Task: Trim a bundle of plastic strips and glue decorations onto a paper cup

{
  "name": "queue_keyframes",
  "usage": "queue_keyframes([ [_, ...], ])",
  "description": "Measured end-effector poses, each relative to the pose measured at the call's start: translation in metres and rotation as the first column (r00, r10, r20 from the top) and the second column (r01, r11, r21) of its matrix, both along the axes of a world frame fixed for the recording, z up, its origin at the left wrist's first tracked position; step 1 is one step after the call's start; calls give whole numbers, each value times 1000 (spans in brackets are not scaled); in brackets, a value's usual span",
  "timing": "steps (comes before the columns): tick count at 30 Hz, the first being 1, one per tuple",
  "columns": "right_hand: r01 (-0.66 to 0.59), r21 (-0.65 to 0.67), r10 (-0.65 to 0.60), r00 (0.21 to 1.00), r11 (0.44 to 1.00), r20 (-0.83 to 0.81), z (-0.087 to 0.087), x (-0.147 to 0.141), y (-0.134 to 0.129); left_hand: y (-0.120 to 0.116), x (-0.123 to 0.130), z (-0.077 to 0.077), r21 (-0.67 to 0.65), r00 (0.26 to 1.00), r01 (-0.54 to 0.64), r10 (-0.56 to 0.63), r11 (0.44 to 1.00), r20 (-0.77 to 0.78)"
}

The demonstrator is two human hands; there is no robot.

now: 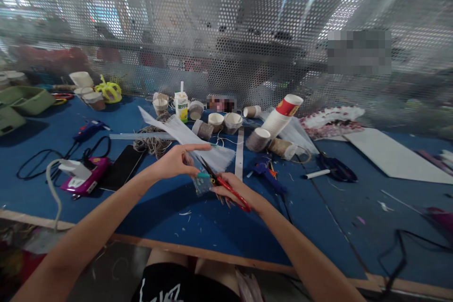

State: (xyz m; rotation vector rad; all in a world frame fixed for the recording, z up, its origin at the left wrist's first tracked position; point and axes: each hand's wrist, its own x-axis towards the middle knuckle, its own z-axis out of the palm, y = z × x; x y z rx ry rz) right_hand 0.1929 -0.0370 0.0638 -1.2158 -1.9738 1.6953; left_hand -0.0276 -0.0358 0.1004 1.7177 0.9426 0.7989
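My right hand [231,189] is closed around red-handled scissors [233,191], whose dark blades point up and left toward my other hand. Between the thumb and fingers of my left hand [177,160] is a thin piece of clear plastic [201,186], right beside the blades. Whether the blades touch the plastic is hard to make out. Just beyond both hands, a translucent white sheet with a frayed edge [191,137] lies across the table.
Several twine-wrapped paper cups [232,122], a stack of paper cups [279,120] and a drink carton [181,106] stand at the back. Loose twine [154,141], a blue glue gun [267,172], a phone [123,167] and a purple power strip [87,177] lie around my arms.
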Motion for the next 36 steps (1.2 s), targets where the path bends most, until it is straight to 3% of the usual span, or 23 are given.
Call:
queue_keyframes([
  [17,-60,101,59,998,993,13,1,-4,-1,-5,6,-1,-42,994,102,-103,994,-26],
  [36,75,27,-76,997,997,14,0,-10,-6,-5,8,-3,-22,995,93,-93,995,25],
])
